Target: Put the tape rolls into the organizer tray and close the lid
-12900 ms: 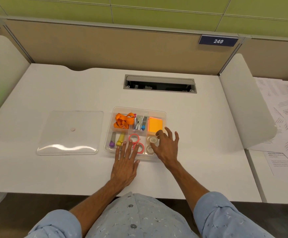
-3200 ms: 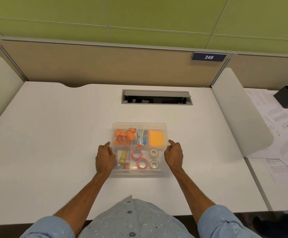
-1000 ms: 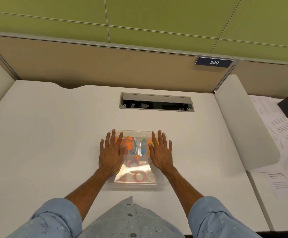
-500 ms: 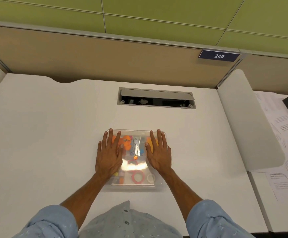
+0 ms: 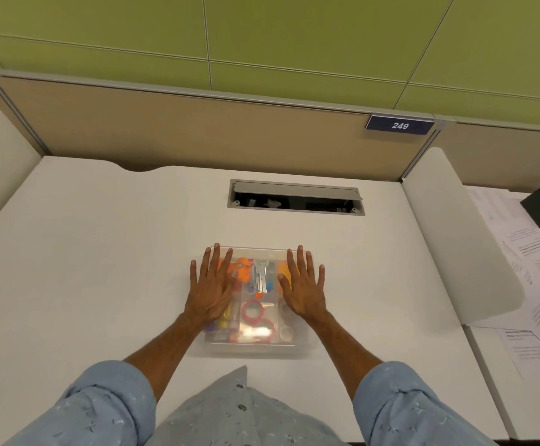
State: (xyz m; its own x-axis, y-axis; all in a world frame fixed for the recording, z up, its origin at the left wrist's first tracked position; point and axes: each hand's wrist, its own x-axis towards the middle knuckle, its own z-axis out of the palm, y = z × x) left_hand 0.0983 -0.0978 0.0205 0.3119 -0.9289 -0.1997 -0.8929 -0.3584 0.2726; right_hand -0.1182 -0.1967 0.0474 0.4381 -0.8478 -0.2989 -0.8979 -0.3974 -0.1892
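A clear plastic organizer tray (image 5: pixel 255 344) sat on the white desk (image 5: pixel 85 268), nearer the person than the grey cable slot (image 5: pixel 296 197). Its transparent lid (image 5: pixel 259 252) lay on top, blurring the contents. The left hand (image 5: pixel 210 291) and right hand (image 5: pixel 304 291) lay flat on the lid, fingers spread, grasping nothing. Between them showed two pink tape rolls (image 5: pixel 252 310) and a stapler (image 5: pixel 260 280). Printed papers (image 5: pixel 532 259) lay right of the tray, beyond a rounded divider (image 5: pixel 455 246).

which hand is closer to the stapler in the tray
About even, perhaps the right. The stapler lies under the clear lid between both flat hands: the left hand on its left, the right hand on its right.
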